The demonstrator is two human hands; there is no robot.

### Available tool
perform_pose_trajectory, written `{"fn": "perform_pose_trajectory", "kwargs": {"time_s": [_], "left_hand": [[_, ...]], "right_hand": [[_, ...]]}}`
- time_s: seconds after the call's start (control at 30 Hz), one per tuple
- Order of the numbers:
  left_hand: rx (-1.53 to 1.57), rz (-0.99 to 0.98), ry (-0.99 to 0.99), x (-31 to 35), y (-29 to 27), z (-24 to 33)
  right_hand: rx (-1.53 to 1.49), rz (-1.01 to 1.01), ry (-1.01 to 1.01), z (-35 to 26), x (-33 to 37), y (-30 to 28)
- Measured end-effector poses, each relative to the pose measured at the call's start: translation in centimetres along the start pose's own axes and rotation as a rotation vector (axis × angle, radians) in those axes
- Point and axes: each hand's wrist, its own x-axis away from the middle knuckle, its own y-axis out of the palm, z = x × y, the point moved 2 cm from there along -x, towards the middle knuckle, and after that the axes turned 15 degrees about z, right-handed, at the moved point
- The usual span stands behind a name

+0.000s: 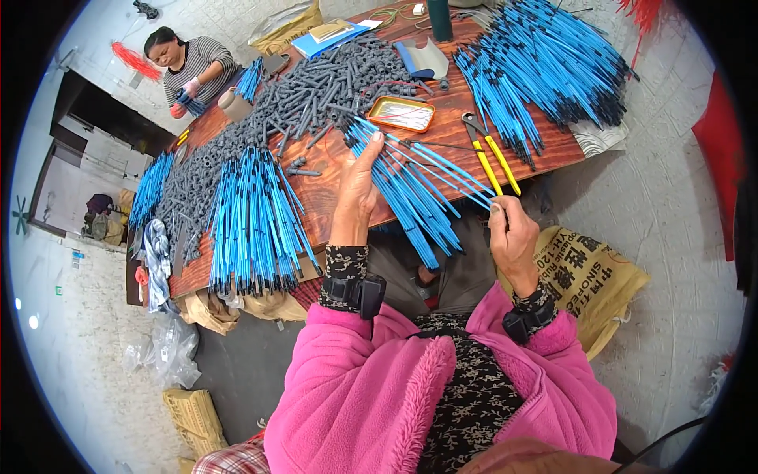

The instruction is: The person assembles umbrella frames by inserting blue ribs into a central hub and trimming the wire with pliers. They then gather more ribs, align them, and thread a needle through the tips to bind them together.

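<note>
My left hand (358, 188) grips a bundle of thin blue rods (410, 201) near their dark upper ends, thumb laid on top. The lower part of the bundle fans out over the table's front edge, above my lap. A few rods stand apart from the rest on the right, and my right hand (515, 239) pinches their lower ends between thumb and fingers. Yellow-handled pliers (487, 154) lie on the table just beyond my right hand. Past the bundle sits a small yellow-rimmed tray (403, 115) with thin pale pieces in it.
Grey plastic fittings (335, 75) cover the table's middle in a heap. Stacks of black-tipped blue rods lie at the right (545, 63) and left (257, 217). A co-worker (189, 67) handles rods at the far left. A yellow woven sack (592, 280) rests on the floor at right.
</note>
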Motion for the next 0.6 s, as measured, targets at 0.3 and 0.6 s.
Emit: {"fn": "perform_pose_trajectory", "kwargs": {"time_s": [0.3, 0.6], "left_hand": [[0.081, 0.022, 0.087, 1.0, -0.4, -0.8], [-0.044, -0.098, -0.035, 5.3, 0.1, 0.9]], "right_hand": [[-0.22, -0.281, 0.527, 0.8, 3.8, 2.1], [0.058, -0.296, -0.073, -2.1, -0.7, 0.3]]}}
